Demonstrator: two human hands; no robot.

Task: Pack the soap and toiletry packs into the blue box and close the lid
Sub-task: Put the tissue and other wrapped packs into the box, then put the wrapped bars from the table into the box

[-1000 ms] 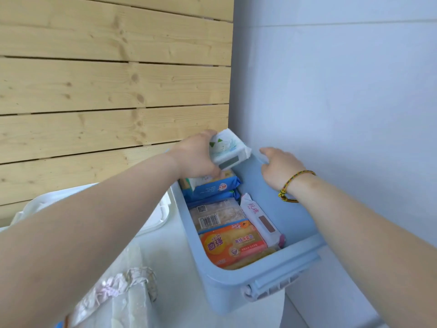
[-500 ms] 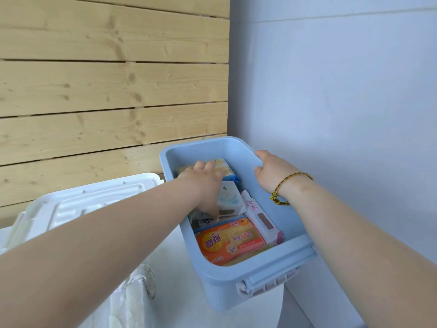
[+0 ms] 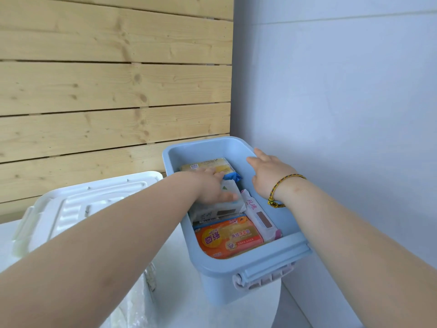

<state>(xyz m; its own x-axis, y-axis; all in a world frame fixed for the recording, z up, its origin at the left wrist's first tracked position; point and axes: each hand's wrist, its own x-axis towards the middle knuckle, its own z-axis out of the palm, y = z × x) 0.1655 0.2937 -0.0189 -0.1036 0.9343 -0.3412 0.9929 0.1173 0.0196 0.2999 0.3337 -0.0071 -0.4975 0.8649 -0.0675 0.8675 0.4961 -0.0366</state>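
Observation:
The blue box (image 3: 250,266) stands open on a white round table, against the wall corner. Inside lie an orange soap pack (image 3: 228,236) at the near end, a pink-white pack (image 3: 260,217) along the right wall, a yellow pack (image 3: 208,165) at the far end and a blue pack (image 3: 233,177). My left hand (image 3: 212,188) reaches into the box and lies flat on a white tissue pack (image 3: 220,208), fingers spread. My right hand (image 3: 269,175) rests on the box's right rim. The white lid (image 3: 78,204) lies to the left of the box.
A wooden plank wall (image 3: 113,91) runs behind the table and a pale painted wall (image 3: 343,114) stands on the right. A crumpled clear plastic bag (image 3: 142,301) lies at the table's near left. The box's near handle (image 3: 267,275) overhangs the table edge.
My left hand carried the white tissue pack from above the box's far end down into the box and now presses it flat. My right hand stayed on the rim.

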